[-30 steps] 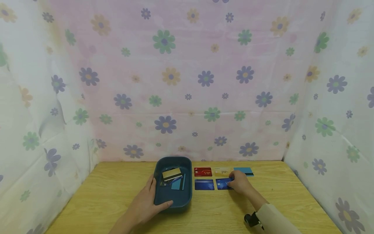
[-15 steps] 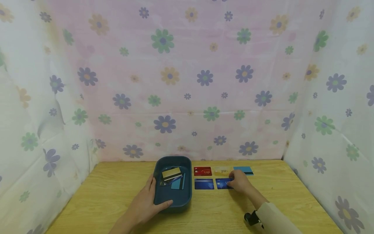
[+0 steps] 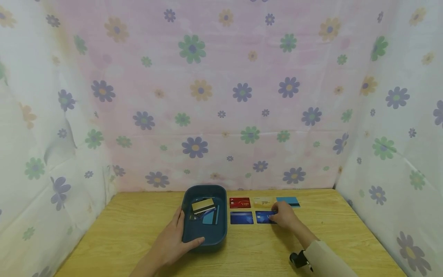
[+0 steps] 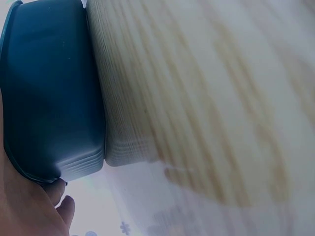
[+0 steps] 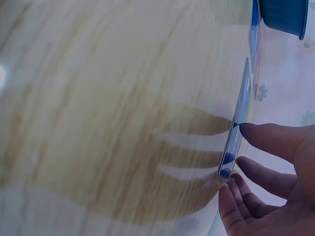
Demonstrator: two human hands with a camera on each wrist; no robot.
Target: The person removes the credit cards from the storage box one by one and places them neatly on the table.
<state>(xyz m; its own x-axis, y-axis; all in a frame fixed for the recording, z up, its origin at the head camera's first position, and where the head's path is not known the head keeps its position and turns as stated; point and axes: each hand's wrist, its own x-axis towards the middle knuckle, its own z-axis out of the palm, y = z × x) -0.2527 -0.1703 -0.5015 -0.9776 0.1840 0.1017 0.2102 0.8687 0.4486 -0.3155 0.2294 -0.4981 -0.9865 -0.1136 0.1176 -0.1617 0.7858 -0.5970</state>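
My left hand (image 3: 169,238) holds a dark teal plastic bin (image 3: 223,227), fingers along its left side and thumb over the near rim. Inside lie several bank-type cards, including a gold card (image 3: 203,204) and a light-blue card (image 3: 209,218). At the right, my right hand (image 3: 286,216) touches a dark blue card (image 3: 263,217) that lies flat on the table, its right end hidden under the fingers. From the right wrist view, the thumb (image 5: 270,137) and fingertips meet the card's upper face.
Beside the bin, cards form two rows: a red VIP card (image 3: 239,202), a pale gold card (image 3: 262,202) and a light-blue card (image 3: 293,201) behind, a plain blue card (image 3: 242,217) in front. Flowered cloth (image 3: 221,115) surrounds the wooden table (image 3: 249,254).
The head view has shifted very slightly. Both hands, the bin and the cards stay where they were.
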